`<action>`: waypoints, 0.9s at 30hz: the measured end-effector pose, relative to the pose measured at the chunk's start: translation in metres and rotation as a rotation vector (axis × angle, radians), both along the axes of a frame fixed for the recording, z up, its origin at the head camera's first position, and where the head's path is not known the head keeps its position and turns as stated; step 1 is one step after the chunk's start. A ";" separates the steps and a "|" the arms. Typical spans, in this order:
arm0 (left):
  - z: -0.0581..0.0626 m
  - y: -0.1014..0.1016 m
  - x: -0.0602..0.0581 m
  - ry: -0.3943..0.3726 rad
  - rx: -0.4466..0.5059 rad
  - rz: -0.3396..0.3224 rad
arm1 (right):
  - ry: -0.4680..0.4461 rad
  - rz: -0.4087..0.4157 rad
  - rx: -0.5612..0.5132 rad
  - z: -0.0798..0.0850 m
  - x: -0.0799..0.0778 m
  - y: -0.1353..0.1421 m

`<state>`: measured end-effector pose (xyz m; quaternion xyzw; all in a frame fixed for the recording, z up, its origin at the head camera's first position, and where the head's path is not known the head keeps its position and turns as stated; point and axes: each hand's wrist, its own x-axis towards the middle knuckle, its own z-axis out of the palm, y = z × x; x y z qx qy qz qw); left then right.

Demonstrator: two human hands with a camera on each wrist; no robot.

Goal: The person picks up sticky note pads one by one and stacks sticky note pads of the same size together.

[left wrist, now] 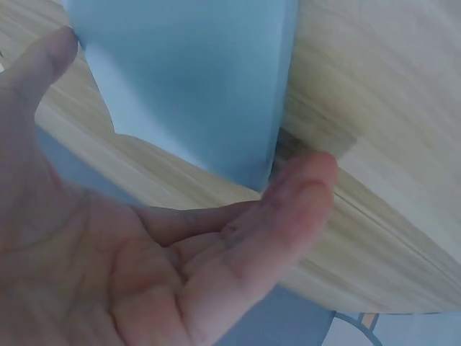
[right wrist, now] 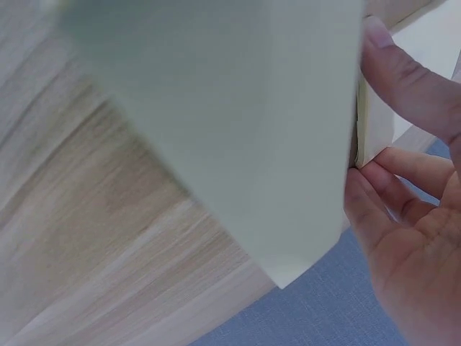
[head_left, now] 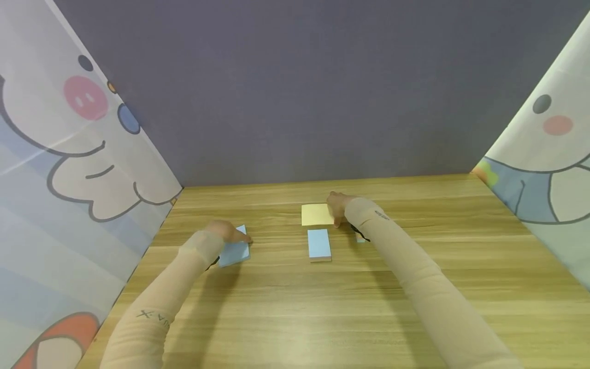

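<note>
A light blue paper pad (head_left: 234,253) lies at the left of the wooden table, partly under my left hand (head_left: 224,232). In the left wrist view the thumb (left wrist: 59,54) is at one edge of that pad, and the extended fingers (left wrist: 299,191) reach past its corner. Farther back, my right hand (head_left: 338,204) pinches the right side of a yellow paper pad (head_left: 315,214). The right wrist view has its thumb (right wrist: 410,79) and fingertips at the pale paper's edge, a block of sheets (right wrist: 372,133) between them.
A second light blue pad (head_left: 319,243) lies just in front of the yellow one. Beside it, a small blue-topped piece (head_left: 360,238) is mostly hidden by the right wrist. A grey panel (head_left: 295,102) stands along the table's back; cartoon-printed sheets hang at both sides.
</note>
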<state>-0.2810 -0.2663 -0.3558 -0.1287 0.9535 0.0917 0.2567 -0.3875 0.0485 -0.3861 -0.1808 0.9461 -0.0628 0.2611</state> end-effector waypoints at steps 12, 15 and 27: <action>-0.004 0.003 -0.005 -0.004 0.007 -0.027 | 0.002 -0.019 -0.013 -0.002 -0.001 0.000; -0.004 0.005 -0.007 -0.006 -0.025 -0.083 | 0.004 -0.015 -0.004 -0.002 -0.001 0.000; -0.006 0.010 -0.017 -0.005 -0.038 -0.174 | 0.005 0.005 -0.002 -0.001 -0.002 0.000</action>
